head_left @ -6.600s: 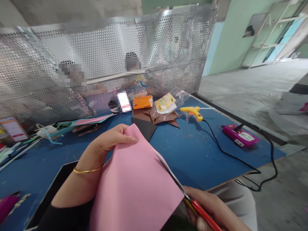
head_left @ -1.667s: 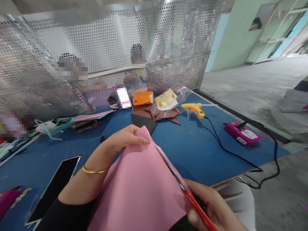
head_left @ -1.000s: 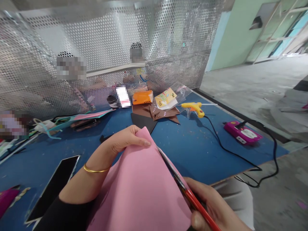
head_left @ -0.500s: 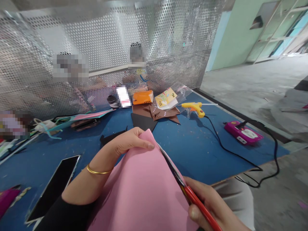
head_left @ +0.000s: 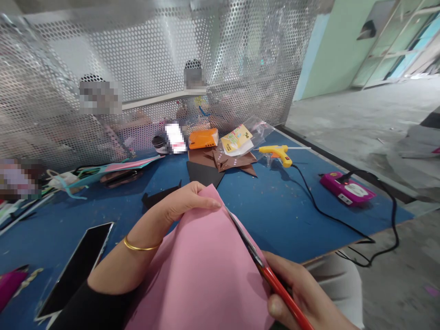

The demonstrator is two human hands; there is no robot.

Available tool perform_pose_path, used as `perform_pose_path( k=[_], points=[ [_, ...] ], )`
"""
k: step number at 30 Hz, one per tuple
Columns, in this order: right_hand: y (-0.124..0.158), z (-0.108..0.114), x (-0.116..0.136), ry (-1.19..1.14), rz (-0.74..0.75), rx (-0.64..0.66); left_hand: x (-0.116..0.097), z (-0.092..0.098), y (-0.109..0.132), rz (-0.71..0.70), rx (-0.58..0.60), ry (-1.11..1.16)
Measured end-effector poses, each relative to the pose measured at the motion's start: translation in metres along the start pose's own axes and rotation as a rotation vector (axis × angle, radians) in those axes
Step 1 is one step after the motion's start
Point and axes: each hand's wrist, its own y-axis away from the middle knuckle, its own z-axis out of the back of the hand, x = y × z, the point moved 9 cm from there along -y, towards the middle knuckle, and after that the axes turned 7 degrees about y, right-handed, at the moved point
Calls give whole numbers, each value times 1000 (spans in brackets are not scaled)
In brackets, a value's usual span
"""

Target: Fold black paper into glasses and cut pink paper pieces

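Observation:
A large pink sheet, paper or foam, bends toward me in front of the table. My left hand grips its far top corner, thumb on the upper face and the other fingers hidden beneath. Red-handled scissors are in my right hand, with the thumb and fingers closed around the handles. Their blades lie along the sheet's right edge, nearly together, and the tips come close to my left thumb. A narrow pink strip shows on the right side of the blades.
On the blue table are a yellow glue gun, a purple power strip with black cables, brown cutouts, black pieces, an orange pack and a dark phone. A perforated metal panel stands behind.
The scissors have closed further and their tips sit slightly farther up the pink sheet's edge. My left hand keeps its hold on the corner.

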Motion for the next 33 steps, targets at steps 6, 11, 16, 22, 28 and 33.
perform_pose_path(
  k=[6, 11, 16, 22, 28, 33],
  points=[
    [-3, 0, 5, 17, 18, 7, 0, -1, 0, -2, -5, -8],
    [-8, -3, 4, 15, 36, 37, -2, -2, 0, -1, -18, -16],
    [-10, -8, -4, -1, 47, 77, -1, -2, 1, -5, -11, -25],
    [-10, -8, -7, 10, 49, 66, -1, -2, 0, -4, 1, -16],
    [-8, -4, -1, 36, 15, 45, 0, -1, 0, 2, -1, -15],
    [-3, -2, 4, -2, -18, 25, 1, -2, -1, 1, 5, -3]
  ],
)
